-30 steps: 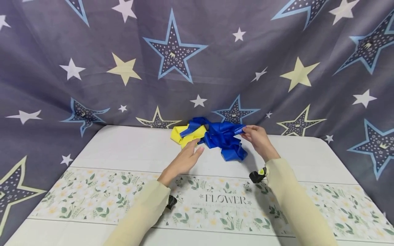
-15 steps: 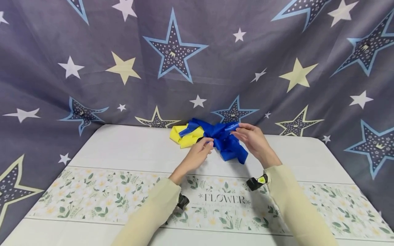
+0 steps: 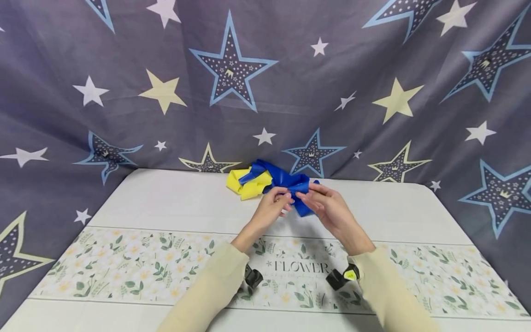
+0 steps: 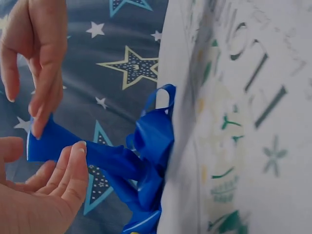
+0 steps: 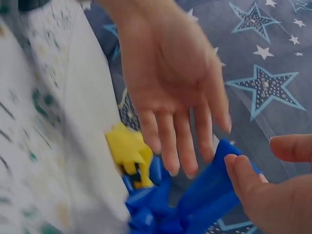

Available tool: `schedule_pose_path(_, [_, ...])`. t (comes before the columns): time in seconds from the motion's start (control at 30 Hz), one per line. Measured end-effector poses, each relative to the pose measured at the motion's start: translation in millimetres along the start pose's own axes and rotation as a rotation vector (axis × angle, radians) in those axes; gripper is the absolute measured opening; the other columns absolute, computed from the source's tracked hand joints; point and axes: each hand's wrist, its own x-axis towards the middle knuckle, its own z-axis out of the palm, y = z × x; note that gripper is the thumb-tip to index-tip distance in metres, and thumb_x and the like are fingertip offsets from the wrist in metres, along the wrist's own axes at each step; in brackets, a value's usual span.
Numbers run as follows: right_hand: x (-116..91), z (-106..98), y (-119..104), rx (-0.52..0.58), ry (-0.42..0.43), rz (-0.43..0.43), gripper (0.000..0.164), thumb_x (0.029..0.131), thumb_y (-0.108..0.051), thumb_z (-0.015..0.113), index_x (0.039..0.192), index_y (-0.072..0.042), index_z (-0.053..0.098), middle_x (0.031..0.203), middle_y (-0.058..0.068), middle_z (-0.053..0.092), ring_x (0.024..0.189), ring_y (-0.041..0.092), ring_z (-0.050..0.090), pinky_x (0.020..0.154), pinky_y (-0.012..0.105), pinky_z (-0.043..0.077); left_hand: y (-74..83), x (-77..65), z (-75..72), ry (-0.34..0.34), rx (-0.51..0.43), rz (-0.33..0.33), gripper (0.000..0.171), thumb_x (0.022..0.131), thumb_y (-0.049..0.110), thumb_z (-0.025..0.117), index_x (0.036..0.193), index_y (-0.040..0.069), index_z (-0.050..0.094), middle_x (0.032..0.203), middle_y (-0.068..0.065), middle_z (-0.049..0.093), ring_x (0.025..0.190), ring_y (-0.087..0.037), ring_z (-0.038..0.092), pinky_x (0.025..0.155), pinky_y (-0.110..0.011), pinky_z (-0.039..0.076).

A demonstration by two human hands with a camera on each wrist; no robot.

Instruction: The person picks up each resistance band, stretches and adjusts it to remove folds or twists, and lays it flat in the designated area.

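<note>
A blue resistance band (image 3: 275,174), smooth and flat, lies in a loose heap at the table's far edge. One of its ends is raised toward me. My left hand (image 3: 267,210) has this end between its fingers, its thumb standing apart in the right wrist view. Opposite it, my right hand (image 3: 332,210) touches the corner of the same end with nearly straight fingers, palm facing the left hand. Left of the heap a yellow band (image 3: 249,184) lies folded, partly under the blue one. The lower blue folds are partly hidden behind my hands in the head view.
A white table cover (image 3: 174,198) with a floral strip and the word FLOWER spans the tabletop. Behind it hangs a grey curtain (image 3: 290,92) with stars, close to the far edge. A black camera mount (image 3: 253,276) sits at my left wrist.
My left hand has moved right and up to the blue band. My right hand has brought the band's end left and toward me, loosening from its earlier pinch. The hands are now close together.
</note>
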Motion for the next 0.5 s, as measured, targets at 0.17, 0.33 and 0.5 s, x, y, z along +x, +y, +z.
schedule_pose_path(0.17, [-15.0,1.8,13.0,0.027,-0.050,0.041,0.057,0.094,0.009,0.040,0.145,0.010,0.015,0.145,0.029,0.029,0.097,0.005,0.065,0.092,0.015,0.048,-6.8,-3.5,1.3,-0.003,0.000,-0.017,0.032,0.098,0.013,0.050,0.125,-0.004,0.049,0.107,-0.027,0.062,0.093,-0.040,0.064,0.068,-0.028,0.054])
schedule_pose_path(0.33, [-26.0,0.5,26.1,0.048,-0.056,0.068,0.056,0.092,0.010,0.040,0.143,0.008,0.017,0.139,0.024,0.035,0.098,0.007,0.066,0.090,0.018,0.050,-10.3,-9.8,3.1,-0.036,0.046,-0.024,0.028,0.098,0.012,0.049,0.121,-0.001,0.056,0.102,-0.020,0.063,0.087,-0.030,0.065,0.068,-0.027,0.053])
schedule_pose_path(0.5, [-33.1,-3.3,36.9,0.055,-0.054,0.098,0.043,0.093,0.007,0.041,0.134,0.006,0.027,0.113,0.008,0.055,0.096,0.009,0.067,0.089,0.020,0.051,-15.6,-15.5,6.7,-0.026,0.040,-0.072,0.030,0.094,0.010,0.048,0.118,-0.002,0.062,0.101,-0.017,0.067,0.079,-0.012,0.064,0.072,-0.030,0.055])
